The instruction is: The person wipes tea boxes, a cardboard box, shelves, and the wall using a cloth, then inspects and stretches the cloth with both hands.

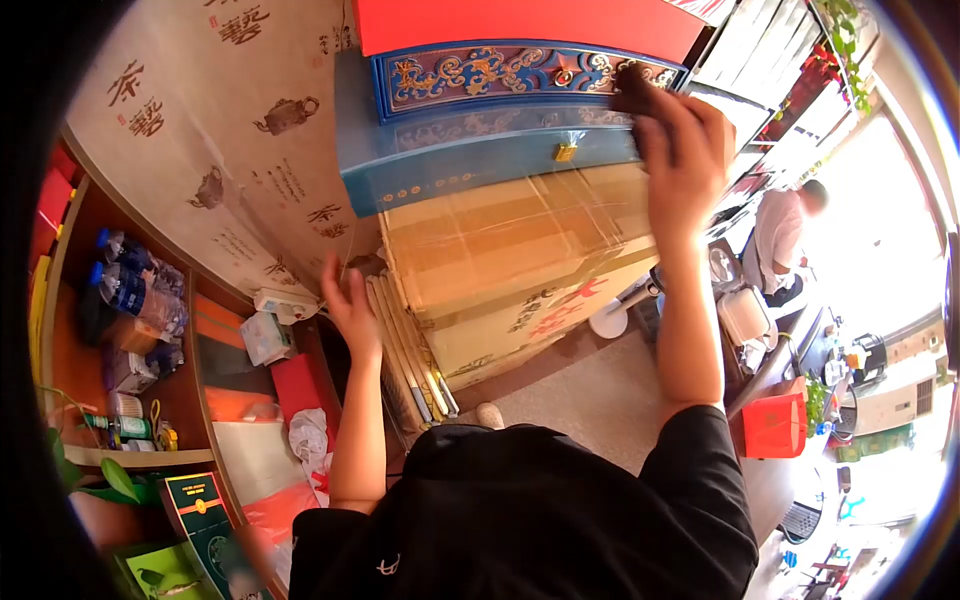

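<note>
My right hand (690, 150) is raised at the right end of an ornate blue box (480, 78) with gold scrollwork. Its fingers are closed around a small dark brown object (632, 92), too blurred to identify. Below that box lies a flatter blue box (450, 170) with a gold clasp, resting on a taped cardboard carton (500, 240). My left hand (352, 310) is held beside the carton's left side, fingers apart and with nothing in it. Several flat panels (400, 350) stand upright between that hand and the carton.
A red box (530, 25) tops the stack. At left, a wooden shelf (185, 400) holds water bottles (140, 290) and packages. Teapot-printed covering (250, 170) hangs behind. A person (783, 235) is at the right, near a desk with a red bag (775, 420).
</note>
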